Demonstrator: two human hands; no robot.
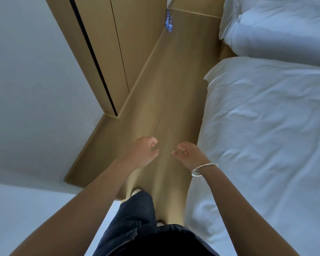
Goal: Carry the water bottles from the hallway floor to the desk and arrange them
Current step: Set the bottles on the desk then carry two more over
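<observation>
standing on wood floor point(166, 100) | water bottles point(169, 23) far ahead | left hand point(142, 152), right hand point(187, 154) loosely curled, empty

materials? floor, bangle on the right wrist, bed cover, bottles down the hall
Floor: looks like wood or wood-look laminate, matte tan with faint plank seams.
Bangle: probably metal, silver and shiny with bright highlights.
Bed cover: white woven fabric, soft creases and folds.
Bottles: likely clear plastic with blue labels, but too small and blurred to be sure.

Both hands point(139, 153) point(187, 154) forward, empty, loosely curled.
</observation>
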